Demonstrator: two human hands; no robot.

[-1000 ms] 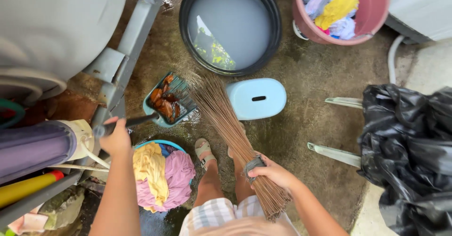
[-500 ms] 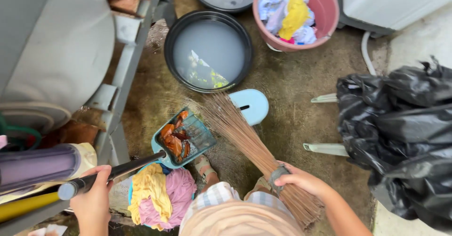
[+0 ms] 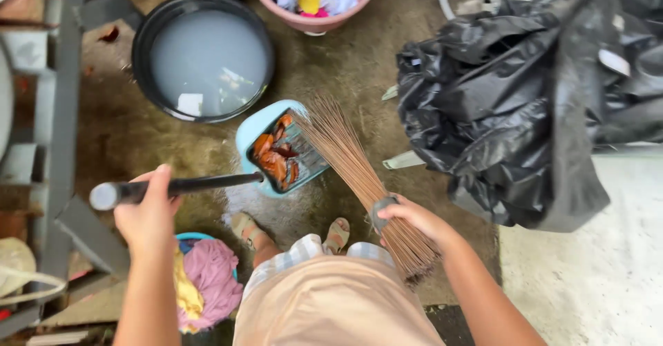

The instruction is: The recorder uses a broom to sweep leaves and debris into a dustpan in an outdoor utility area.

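The left hand (image 3: 146, 215) was closed around the black handle (image 3: 186, 186) of a light blue dustpan (image 3: 276, 149), which hung ahead and to its right, loaded with brown leaves (image 3: 273, 158). The right hand (image 3: 407, 220) gripped a stick broom (image 3: 352, 163), its bristles touching the pan's edge.

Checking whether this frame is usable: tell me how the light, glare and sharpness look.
Head view: soft, even daylight with no hard shadows; the water in the black basin mirrors pale sky; the pale floor at lower right looks close to washed out; wide-angle bending at the edges; the broom and the leaves in the dustpan are sharp.
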